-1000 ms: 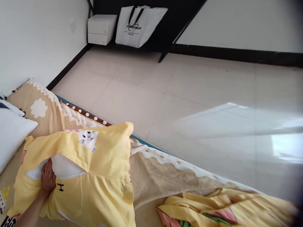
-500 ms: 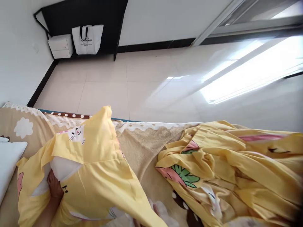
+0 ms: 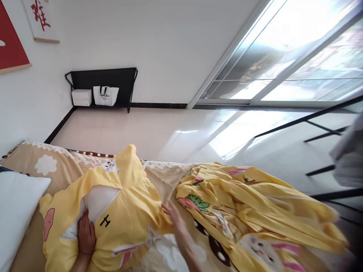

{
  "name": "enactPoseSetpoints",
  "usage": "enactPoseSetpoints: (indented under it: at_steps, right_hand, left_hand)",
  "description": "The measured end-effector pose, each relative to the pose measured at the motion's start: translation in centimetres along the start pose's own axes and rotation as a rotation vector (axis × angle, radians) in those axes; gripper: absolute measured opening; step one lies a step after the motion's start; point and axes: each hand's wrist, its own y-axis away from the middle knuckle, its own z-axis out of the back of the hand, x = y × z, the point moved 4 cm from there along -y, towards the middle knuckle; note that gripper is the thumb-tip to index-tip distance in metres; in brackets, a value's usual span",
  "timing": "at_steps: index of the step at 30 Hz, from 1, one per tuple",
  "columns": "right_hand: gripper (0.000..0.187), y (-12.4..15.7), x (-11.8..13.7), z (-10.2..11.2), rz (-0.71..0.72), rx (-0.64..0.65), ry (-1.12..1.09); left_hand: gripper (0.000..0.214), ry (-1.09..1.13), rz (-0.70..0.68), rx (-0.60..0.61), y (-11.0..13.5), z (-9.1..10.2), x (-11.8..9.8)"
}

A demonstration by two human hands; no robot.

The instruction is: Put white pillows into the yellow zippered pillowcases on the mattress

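Note:
A yellow cartoon-print pillowcase (image 3: pixel 127 211) lies on the bed with a white pillow (image 3: pixel 96 200) showing through its open side. My left hand (image 3: pixel 86 236) presses flat on the white pillow at that opening, fingers stretched out. My right hand (image 3: pixel 173 216) is blurred and reaches to the pillowcase's right edge, fingers extended and touching the fabric; whether it grips is unclear. A crumpled yellow duvet cover (image 3: pixel 255 215) with carrot and cat prints lies to the right.
A beige fleece blanket (image 3: pixel 53 166) covers the bed. A second white pillow (image 3: pixel 17 204) lies at the left. Beyond the bed are a tiled floor (image 3: pixel 159 128), a black shelf with a white box (image 3: pixel 81 97) and tote bag (image 3: pixel 106 95), large windows, and a black metal frame (image 3: pixel 320 130).
The view has lifted and swung, showing the wall and windows. My right hand came into view at the pillowcase's right edge. My left hand stayed on the white pillow.

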Motion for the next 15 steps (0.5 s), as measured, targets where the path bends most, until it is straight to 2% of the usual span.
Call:
enactPoseSetpoints:
  at_steps: [3, 6, 10, 12, 15]
  right_hand:
    - [0.059, 2.4, 3.3, -4.9, 0.017, 0.264, 0.307]
    - [0.05, 4.3, 3.8, -7.2, 0.012, 0.286, 0.443]
    - [0.037, 3.9, 3.1, -7.1, -0.035, 0.204, 0.45]
    - [0.043, 3.6, 3.2, -6.4, -0.072, 0.177, 0.425]
    - [0.058, 4.9, 3.8, -4.4, -0.076, 0.175, 0.336]
  left_hand:
    - [0.049, 0.028, 0.006, 0.061, 1.2, 2.1, 0.0]
    - [0.05, 0.053, -0.006, 0.078, 1.4, 3.6, -0.4]
    - [0.044, 0.045, -0.003, 0.041, -0.8, 4.8, -2.7]
    - [0.043, 0.039, 0.011, 0.008, -2.7, 5.9, -4.3]
    - [0.047, 0.043, 0.013, -0.036, -5.6, 8.9, -6.4]
